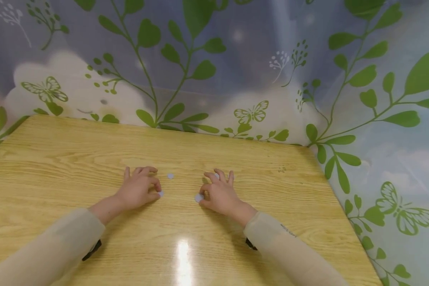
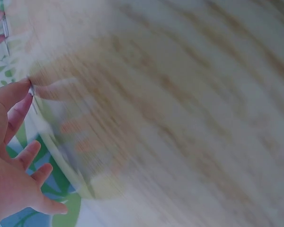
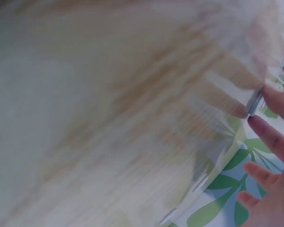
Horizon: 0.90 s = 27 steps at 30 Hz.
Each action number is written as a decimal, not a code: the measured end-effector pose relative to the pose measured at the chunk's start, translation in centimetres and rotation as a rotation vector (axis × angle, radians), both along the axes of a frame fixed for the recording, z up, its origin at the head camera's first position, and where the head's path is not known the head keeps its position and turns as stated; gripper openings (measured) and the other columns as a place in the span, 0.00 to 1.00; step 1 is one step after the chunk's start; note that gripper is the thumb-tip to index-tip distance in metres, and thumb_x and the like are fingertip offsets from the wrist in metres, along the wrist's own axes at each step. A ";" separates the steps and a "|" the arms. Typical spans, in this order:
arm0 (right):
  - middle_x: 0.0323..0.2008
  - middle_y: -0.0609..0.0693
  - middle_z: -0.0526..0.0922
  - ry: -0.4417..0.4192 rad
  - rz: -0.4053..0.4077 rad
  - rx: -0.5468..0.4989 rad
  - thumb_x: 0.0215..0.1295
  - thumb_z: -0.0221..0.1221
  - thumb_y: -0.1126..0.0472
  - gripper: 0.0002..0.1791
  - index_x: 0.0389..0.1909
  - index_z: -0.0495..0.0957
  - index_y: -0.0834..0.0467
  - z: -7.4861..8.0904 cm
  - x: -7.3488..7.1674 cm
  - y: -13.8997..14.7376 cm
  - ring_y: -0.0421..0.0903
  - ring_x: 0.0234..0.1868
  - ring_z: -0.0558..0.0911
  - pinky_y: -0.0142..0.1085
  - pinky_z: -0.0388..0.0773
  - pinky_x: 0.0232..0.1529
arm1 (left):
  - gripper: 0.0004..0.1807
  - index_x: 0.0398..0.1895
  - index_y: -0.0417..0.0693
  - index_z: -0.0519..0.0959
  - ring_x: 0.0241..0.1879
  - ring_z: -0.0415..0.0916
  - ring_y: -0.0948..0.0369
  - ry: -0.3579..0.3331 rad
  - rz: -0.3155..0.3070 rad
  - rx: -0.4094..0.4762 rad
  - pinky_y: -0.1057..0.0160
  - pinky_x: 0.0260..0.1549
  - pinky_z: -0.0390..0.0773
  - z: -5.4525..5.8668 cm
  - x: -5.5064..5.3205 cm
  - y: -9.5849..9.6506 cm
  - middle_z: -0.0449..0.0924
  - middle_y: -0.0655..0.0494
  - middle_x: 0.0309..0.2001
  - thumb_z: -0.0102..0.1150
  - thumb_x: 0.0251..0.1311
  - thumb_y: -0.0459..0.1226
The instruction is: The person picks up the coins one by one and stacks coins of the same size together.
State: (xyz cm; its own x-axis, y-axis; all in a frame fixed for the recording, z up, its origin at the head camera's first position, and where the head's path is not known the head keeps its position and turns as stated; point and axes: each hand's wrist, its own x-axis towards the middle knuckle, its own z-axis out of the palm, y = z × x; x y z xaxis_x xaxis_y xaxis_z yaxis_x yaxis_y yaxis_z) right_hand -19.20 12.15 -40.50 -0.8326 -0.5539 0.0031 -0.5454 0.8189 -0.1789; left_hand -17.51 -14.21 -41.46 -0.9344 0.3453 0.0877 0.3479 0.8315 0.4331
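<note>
In the head view my left hand (image 1: 137, 190) pinches a small pale round disc (image 1: 161, 194) between thumb and index finger, low on the wooden table. The left wrist view shows the left hand's disc (image 2: 31, 88) nearly edge-on at the fingertips. To its right, my right hand (image 1: 219, 195) holds another pale disc (image 1: 199, 197) by thumb and forefinger. That disc (image 3: 254, 101) looks tilted, with a silvery edge, in the right wrist view. The remaining fingers of both hands are spread. Farther back lies a third disc (image 1: 170, 176); one more disc (image 1: 216, 176) is partly hidden behind the right fingers.
The wood-grain table (image 1: 178, 151) reaches back to a wall covering (image 1: 207, 91) printed with green leaves and butterflies. Its right edge meets a similar covering (image 1: 397, 159). A bright light reflection (image 1: 183, 258) shows on the near tabletop.
</note>
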 end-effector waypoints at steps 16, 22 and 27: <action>0.65 0.51 0.67 -0.083 -0.090 0.004 0.63 0.58 0.49 0.11 0.41 0.83 0.48 2.2 -3.9 -6.2 0.55 0.69 0.57 0.65 0.45 0.66 | 0.05 0.22 0.59 0.80 0.61 0.60 0.38 -0.008 0.013 -0.013 0.22 0.55 0.38 0.2 0.3 0.1 0.69 0.41 0.61 0.68 0.50 0.41; 0.61 0.49 0.71 -0.087 -0.115 0.046 0.63 0.58 0.49 0.11 0.42 0.83 0.47 1.3 -5.2 -8.0 0.52 0.67 0.60 0.63 0.47 0.67 | 0.05 0.22 0.59 0.81 0.61 0.61 0.38 -0.006 0.008 -0.027 0.22 0.55 0.39 0.0 0.2 0.1 0.69 0.42 0.61 0.69 0.49 0.41; 0.59 0.47 0.72 -0.088 -0.131 0.085 0.60 0.59 0.44 0.13 0.40 0.83 0.46 1.1 -5.7 -9.2 0.51 0.66 0.61 0.62 0.48 0.67 | 0.05 0.22 0.59 0.81 0.61 0.60 0.38 -0.010 0.008 -0.027 0.22 0.56 0.38 0.1 0.1 0.1 0.69 0.42 0.61 0.68 0.50 0.42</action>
State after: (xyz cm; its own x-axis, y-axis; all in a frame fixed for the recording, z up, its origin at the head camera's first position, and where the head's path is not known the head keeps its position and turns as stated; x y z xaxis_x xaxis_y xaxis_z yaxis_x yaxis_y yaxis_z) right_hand -24.89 2.97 -39.37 -0.8927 -0.4356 -0.1155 -0.4181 0.8962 -0.1483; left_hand -17.37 -14.13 -41.33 -0.9380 0.3398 0.0689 0.3367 0.8456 0.4143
